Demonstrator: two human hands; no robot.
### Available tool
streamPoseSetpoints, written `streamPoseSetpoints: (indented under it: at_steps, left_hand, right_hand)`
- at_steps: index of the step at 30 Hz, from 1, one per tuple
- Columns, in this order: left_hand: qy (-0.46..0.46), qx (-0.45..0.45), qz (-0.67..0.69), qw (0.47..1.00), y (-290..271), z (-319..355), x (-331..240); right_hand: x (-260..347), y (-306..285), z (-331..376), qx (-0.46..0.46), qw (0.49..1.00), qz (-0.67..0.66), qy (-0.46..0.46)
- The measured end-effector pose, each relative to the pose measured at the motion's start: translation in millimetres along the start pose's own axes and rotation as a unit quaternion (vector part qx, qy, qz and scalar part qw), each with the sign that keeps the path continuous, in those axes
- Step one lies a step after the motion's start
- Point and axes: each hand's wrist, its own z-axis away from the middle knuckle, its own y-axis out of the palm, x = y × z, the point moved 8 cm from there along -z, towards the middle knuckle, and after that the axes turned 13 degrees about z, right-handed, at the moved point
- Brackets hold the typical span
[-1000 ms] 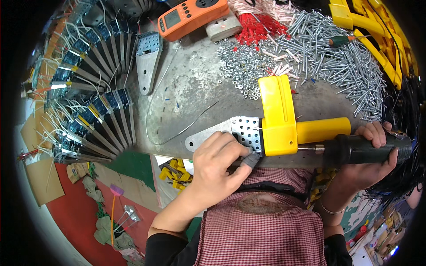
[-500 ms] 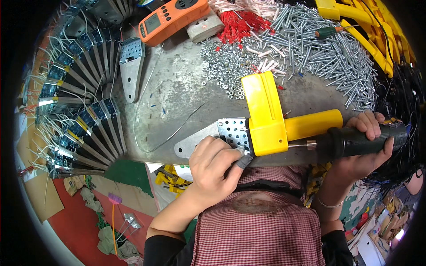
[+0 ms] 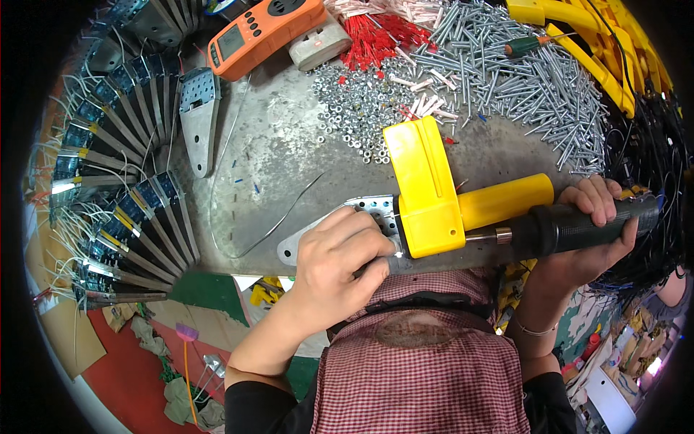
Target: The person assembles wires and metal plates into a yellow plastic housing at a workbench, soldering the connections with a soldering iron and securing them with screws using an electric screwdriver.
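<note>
Grey and scuffed, the bench (image 3: 289, 145) is carrying heaps of nuts (image 3: 354, 108) and screws (image 3: 520, 79) well beyond the fingers, with an orange meter (image 3: 264, 32) farther back. The left hand (image 3: 340, 264) is curling its fingers together onto a perforated plate (image 3: 318, 231), pinning it at the near edge. Just beside those fingers, the right hand (image 3: 585, 231) is wrapping tight around the black grip of a yellow tool (image 3: 448, 195), whose body is lying over the plate.

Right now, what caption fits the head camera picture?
Left hand steadies a perforated metal plate; right hand grips a black-handled screwdriver.
</note>
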Motion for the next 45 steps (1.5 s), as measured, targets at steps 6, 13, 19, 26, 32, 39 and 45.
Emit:
streamPoseSetpoints:
  at_steps: [6, 13, 19, 26, 32, 39, 45]
  left_hand:
    - [0.020, 0.005, 0.019, 1.000, 0.3, -5.3, -1.9]
    - [0.029, 0.015, 0.016, 0.999, 0.4, -6.6, -5.2]
    - [-0.038, -0.017, 0.025, 0.999, -7.4, -1.4, 4.9]
    - [0.052, -0.054, -0.101, 0.992, -15.1, 25.0, -4.5]
    - [0.047, 0.030, -0.251, 0.966, 5.0, 24.4, -1.8]
    - [0.092, 0.114, -0.258, 0.955, -18.5, -3.8, -66.8]
    - [-0.043, 0.014, -0.356, 0.933, -28.9, -8.6, -28.8]
  right_hand:
    - [2.1, 2.2, -3.0, -0.004, 1.000, 0.008, -0.002]
    - [6.0, 7.9, 2.2, -0.039, 0.999, -0.001, -0.028]
    - [7.9, 7.3, 4.4, -0.135, 0.982, 0.133, 0.014]
    - [104.8, -21.9, -35.5, -0.183, 0.810, 0.540, -0.140]
    - [111.4, -39.5, 5.1, -0.267, 0.681, 0.640, -0.235]
    - [47.9, 71.4, 24.6, 0.181, 0.661, 0.685, -0.248]
    - [-20.0, 9.4, 9.6, 0.119, 0.584, 0.799, -0.077]
